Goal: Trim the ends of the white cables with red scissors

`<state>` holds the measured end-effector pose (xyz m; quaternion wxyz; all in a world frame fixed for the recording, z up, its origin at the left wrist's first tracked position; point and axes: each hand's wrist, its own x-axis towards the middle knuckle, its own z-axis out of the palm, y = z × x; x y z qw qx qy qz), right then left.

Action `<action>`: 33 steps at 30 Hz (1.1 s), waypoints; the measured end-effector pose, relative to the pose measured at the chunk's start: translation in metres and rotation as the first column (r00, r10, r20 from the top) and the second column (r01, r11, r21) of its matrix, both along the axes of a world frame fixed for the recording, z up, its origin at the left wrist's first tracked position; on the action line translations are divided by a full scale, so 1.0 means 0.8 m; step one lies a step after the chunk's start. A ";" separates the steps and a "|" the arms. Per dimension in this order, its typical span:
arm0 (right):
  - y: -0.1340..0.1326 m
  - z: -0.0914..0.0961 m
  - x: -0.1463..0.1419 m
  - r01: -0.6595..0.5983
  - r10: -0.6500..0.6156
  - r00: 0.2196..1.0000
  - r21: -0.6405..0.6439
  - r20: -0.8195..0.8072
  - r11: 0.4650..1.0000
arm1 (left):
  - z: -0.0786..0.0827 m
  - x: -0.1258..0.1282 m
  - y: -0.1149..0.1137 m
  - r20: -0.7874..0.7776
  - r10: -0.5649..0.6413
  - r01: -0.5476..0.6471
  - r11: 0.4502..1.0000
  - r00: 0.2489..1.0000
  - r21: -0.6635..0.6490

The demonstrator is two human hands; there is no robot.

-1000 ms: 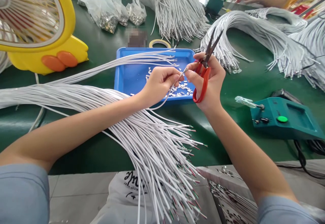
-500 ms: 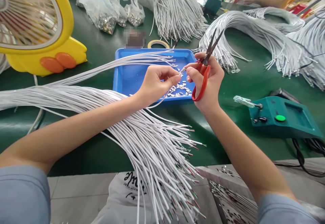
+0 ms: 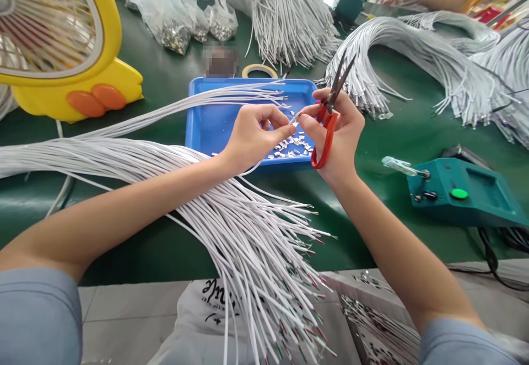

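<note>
Many white cables are lying fanned across the table with bare ends, a few are resting over the blue tray, and the left hand is keeping a closed grip on one cable end above that tray while the right hand is gripping red scissors.

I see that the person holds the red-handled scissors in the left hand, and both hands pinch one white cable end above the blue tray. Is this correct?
No. In the head view the red-handled scissors are in the right hand, not the left hand. Both hands do pinch one white cable end above the blue tray.
</note>
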<state>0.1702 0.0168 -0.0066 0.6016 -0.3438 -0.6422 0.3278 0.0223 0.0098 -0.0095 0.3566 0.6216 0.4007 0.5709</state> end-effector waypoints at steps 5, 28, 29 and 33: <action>0.006 -0.002 0.003 0.001 0.000 1.000 0.008 -0.008 1.000 | 0.000 0.001 -0.001 0.072 -0.131 0.132 0.991 0.989 -0.017; 0.021 -0.013 0.015 0.158 -0.155 0.984 -0.025 0.086 0.987 | 0.001 0.000 -0.002 0.097 -0.159 0.155 0.987 0.982 0.044; 0.016 -0.007 0.012 0.116 -0.113 0.991 -0.038 0.064 0.993 | 0.001 -0.001 -0.002 0.091 -0.146 0.143 0.989 0.985 0.040; 0.000 0.012 0.005 0.018 -0.018 1.000 0.012 0.006 1.000 | 0.001 -0.003 0.000 0.088 -0.138 0.136 0.990 0.986 0.034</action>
